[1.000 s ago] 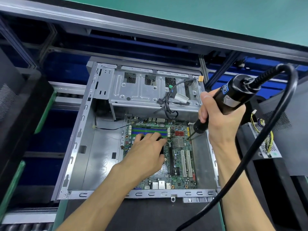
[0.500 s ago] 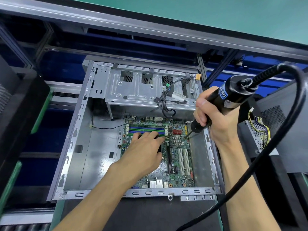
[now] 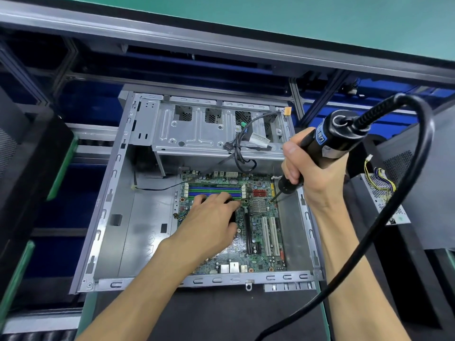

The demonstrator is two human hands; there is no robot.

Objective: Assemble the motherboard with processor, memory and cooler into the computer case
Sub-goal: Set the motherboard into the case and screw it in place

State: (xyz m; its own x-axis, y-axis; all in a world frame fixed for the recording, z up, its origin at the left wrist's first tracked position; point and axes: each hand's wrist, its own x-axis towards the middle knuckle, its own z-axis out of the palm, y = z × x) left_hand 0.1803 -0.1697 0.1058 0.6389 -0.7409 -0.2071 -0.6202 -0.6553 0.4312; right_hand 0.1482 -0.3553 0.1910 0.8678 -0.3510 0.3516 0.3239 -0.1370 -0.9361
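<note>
Inside the open grey sheet-metal computer case [image 3: 108, 217], lying on its side, sits the green motherboard [image 3: 261, 242]. On it the left hand [image 3: 211, 220] rests flat, fingers extended toward the blue and green memory slots [image 3: 214, 189]. Fingers curled, the right hand [image 3: 310, 168] grips a black corded electric screwdriver [image 3: 327, 141], tip touching the board's right edge.

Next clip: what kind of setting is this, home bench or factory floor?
Most likely a factory assembly line. An open computer case sits on a framed line station, the right hand grips a corded electric screwdriver over the motherboard, and another unit waits alongside.
</note>
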